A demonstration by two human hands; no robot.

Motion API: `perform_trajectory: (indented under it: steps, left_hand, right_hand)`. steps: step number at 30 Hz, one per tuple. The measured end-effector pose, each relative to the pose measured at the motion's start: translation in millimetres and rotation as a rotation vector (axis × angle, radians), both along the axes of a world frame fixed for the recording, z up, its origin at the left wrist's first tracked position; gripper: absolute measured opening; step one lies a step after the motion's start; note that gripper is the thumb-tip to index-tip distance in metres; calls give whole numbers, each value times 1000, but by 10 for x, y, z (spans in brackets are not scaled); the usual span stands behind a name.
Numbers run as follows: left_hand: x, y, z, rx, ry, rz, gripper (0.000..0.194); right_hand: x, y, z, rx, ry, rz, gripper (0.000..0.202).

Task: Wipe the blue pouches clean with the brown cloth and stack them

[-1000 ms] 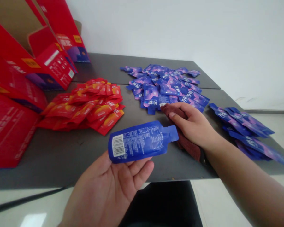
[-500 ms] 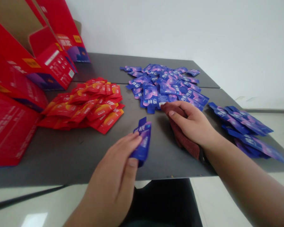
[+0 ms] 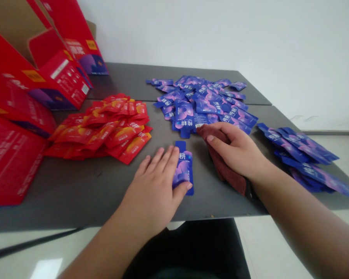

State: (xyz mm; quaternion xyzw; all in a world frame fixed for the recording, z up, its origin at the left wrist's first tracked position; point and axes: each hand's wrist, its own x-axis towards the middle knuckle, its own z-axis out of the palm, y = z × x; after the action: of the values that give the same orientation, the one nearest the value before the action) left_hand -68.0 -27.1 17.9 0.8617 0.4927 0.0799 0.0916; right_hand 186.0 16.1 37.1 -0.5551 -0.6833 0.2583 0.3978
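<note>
A blue-purple pouch (image 3: 184, 170) lies flat on the grey table (image 3: 116, 193). My left hand (image 3: 157, 182) rests on its left side with fingers stretched out and thumb at its lower edge. My right hand (image 3: 235, 149) grips a dark red-brown cloth (image 3: 221, 161) on the table, right of that pouch. Behind both hands spreads a heap of blue-purple pouches (image 3: 203, 100). Another, smaller group of the same pouches (image 3: 302, 151) sits beyond my right wrist. To the left is a pile of red-orange pouches (image 3: 104, 130).
Large red boxes (image 3: 14, 155) stand along the left side, one with an open flap (image 3: 46, 46). A white wall (image 3: 168, 35) rises behind the table. The table's front edge runs just below my hands.
The pouch that my left hand held tilted and raised now lies flat on the table. My left fingers have spread out over it. My right hand and the cloth have hardly moved.
</note>
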Motion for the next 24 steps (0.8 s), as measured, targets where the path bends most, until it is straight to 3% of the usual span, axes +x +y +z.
perform_trajectory:
  steps: [7, 10, 13, 17, 19, 24]
  left_hand:
    - [-20, -2, 2, -37, -64, 36, 108]
    - [-56, -6, 12, -89, -91, 31, 131]
    - [-90, 4, -2, -121, -110, 32, 138]
    - [-116, 15, -22, -123, -150, -9, 130]
    - [-117, 14, -21, -117, -148, -17, 127]
    - [-101, 9, -15, -124, -155, 23, 132]
  right_hand:
    - [-1, -32, -12, 31, -44, 74, 25]
    - [-35, -123, 4, 56, 2, 159, 47]
    - [-154, -252, 91, 70, -7, 397, 58]
    - [-403, -350, 242, 5, -236, 767, 28]
    - [-490, -325, 271, -16, -326, 799, 25]
    - [-485, -120, 187, 50, -397, 711, 28]
